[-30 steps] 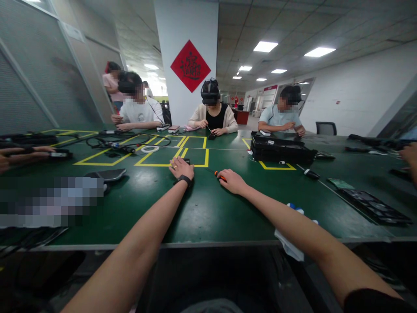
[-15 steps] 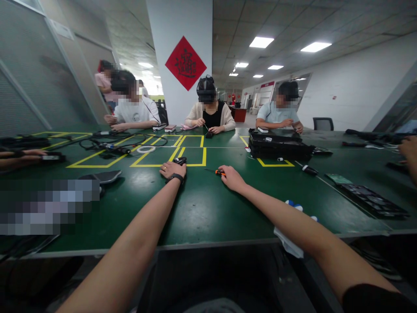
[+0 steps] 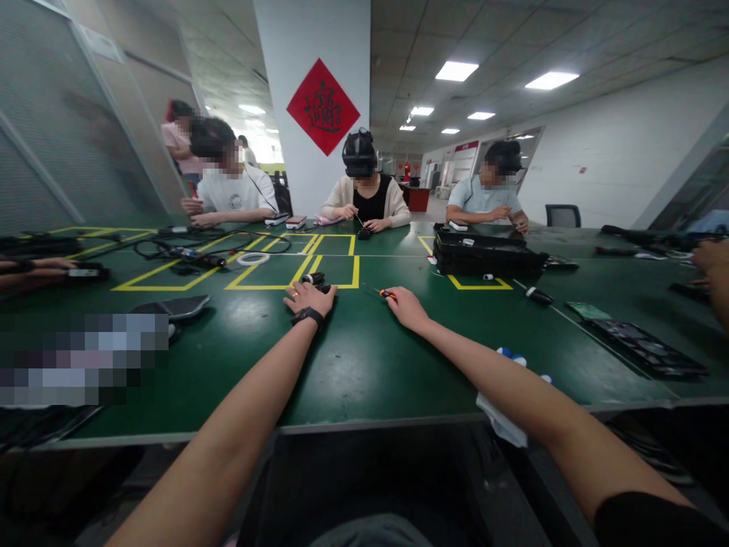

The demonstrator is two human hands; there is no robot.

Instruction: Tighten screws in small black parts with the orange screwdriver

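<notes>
My left hand (image 3: 310, 298) rests on the green table (image 3: 353, 357) with its fingers spread, a ring and a black wristband on it. Small black parts (image 3: 312, 278) lie at its fingertips, and a dark piece sits partly under the hand. To the right, my right hand (image 3: 405, 308) is closed round an orange and black screwdriver (image 3: 387, 294). The thin shaft points left, toward the left hand, and does not touch it.
Yellow tape frames (image 3: 358, 272), a white ring (image 3: 253, 259) and cables (image 3: 194, 254) lie ahead. A black case (image 3: 490, 257) and a circuit board unit (image 3: 638, 342) are at the right. Several people sit around the table; a co-worker's hand (image 3: 51, 267) is at the left edge.
My left hand has shifted slightly right and its fingers have spread, with the black parts now showing more beyond them. The screwdriver has turned a little, its tip now angled further up.
</notes>
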